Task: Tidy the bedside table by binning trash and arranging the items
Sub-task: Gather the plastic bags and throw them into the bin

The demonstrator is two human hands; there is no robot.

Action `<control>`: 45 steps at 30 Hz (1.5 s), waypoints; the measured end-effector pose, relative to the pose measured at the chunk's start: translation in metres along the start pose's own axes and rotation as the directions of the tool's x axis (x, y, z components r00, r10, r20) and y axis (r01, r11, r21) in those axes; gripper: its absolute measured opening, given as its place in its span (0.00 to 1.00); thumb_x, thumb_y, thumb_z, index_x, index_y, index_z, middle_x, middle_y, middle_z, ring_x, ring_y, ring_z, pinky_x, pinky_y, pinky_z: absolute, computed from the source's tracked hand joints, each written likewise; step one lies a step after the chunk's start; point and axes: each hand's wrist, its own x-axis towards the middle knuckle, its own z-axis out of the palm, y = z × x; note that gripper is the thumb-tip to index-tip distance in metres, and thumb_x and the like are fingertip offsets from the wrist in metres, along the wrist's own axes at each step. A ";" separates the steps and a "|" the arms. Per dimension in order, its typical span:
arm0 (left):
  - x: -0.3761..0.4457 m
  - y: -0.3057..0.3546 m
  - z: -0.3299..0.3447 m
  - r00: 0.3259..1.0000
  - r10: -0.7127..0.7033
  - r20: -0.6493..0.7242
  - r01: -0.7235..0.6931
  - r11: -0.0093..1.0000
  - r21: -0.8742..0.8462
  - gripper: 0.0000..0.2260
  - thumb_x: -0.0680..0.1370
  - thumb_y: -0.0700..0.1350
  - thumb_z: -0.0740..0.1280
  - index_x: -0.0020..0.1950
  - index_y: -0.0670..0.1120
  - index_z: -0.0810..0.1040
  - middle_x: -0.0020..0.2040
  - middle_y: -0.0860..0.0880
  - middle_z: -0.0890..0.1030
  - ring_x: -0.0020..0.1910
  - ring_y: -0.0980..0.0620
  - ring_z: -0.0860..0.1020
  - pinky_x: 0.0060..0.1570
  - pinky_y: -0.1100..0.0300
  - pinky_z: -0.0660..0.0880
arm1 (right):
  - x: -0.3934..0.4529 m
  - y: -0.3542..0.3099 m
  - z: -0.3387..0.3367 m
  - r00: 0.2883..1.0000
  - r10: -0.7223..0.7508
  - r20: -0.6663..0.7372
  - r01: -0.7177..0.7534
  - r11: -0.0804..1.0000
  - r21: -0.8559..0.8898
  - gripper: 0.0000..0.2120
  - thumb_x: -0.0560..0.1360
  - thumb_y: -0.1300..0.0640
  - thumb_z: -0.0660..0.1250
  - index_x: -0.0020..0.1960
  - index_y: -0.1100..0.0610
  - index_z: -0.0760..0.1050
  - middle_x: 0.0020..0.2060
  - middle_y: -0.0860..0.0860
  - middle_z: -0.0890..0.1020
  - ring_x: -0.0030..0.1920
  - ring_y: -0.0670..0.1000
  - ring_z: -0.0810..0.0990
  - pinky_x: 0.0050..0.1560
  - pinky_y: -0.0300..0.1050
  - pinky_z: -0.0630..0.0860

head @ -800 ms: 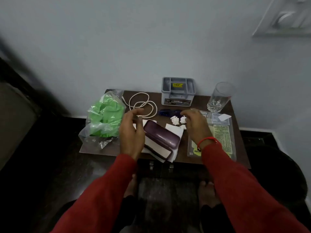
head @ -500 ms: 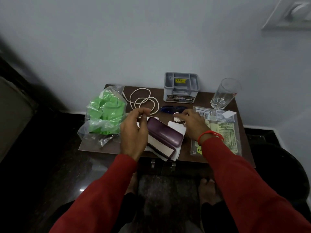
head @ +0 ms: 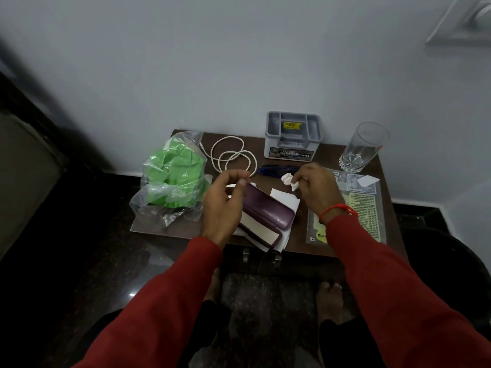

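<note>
On the small brown bedside table [head: 148, 227], my right hand [head: 317, 191] is closed around crumpled white paper scraps [head: 289, 180] lifted just above the surface. My left hand [head: 223, 205] hovers over the left end of a purple glasses case [head: 268, 211], thumb and fingers pinched together; whether it holds anything I cannot tell. The case lies on a book and white papers [head: 283, 197]. A coiled white cable [head: 233, 156] sits behind my left hand.
A clear bag with green material [head: 172, 179] fills the table's left side. A grey organiser box [head: 292, 135] stands at the back, a blue object [head: 271, 170] before it. A drinking glass [head: 362, 147] stands back right, above a printed plastic packet [head: 364, 208].
My right hand closed on the white paper scraps that lay on the table and lifted them. My left hand pinched its fingers shut over the case's end.
</note>
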 end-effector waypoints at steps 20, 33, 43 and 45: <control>0.011 0.006 -0.009 0.764 -0.547 0.342 0.573 0.332 -0.749 0.19 0.85 0.56 0.57 0.55 0.44 0.80 0.48 0.46 0.83 0.44 0.53 0.82 0.45 0.61 0.81 | -0.051 -0.141 -0.006 0.925 -0.378 0.046 0.356 0.900 0.251 0.15 0.72 0.66 0.63 0.56 0.57 0.80 0.55 0.52 0.83 0.61 0.52 0.77 0.62 0.50 0.71; 0.008 0.017 -0.015 0.776 -0.536 0.332 0.561 0.348 -0.751 0.20 0.83 0.55 0.55 0.31 0.50 0.62 0.22 0.54 0.58 0.17 0.58 0.54 0.18 0.68 0.49 | -0.062 -0.016 -0.045 0.792 0.590 0.155 -0.556 0.803 -0.216 0.36 0.70 0.37 0.70 0.74 0.46 0.62 0.72 0.57 0.62 0.71 0.63 0.61 0.69 0.64 0.60; 0.005 0.013 0.000 0.813 -0.405 0.419 0.577 0.464 -0.672 0.11 0.83 0.38 0.59 0.63 0.45 0.77 0.39 0.50 0.78 0.29 0.55 0.74 0.23 0.64 0.68 | -0.072 -0.002 -0.034 0.662 0.676 0.324 -0.532 0.728 -0.432 0.41 0.69 0.30 0.65 0.75 0.46 0.57 0.76 0.55 0.54 0.74 0.65 0.55 0.67 0.71 0.58; 0.003 0.014 0.003 0.816 -0.379 0.437 0.577 0.503 -0.643 0.13 0.84 0.36 0.58 0.62 0.44 0.78 0.38 0.50 0.77 0.30 0.55 0.75 0.23 0.64 0.68 | -0.072 -0.004 -0.037 0.683 0.664 0.305 -0.517 0.734 -0.439 0.34 0.71 0.36 0.66 0.72 0.48 0.63 0.74 0.55 0.59 0.72 0.64 0.59 0.66 0.69 0.61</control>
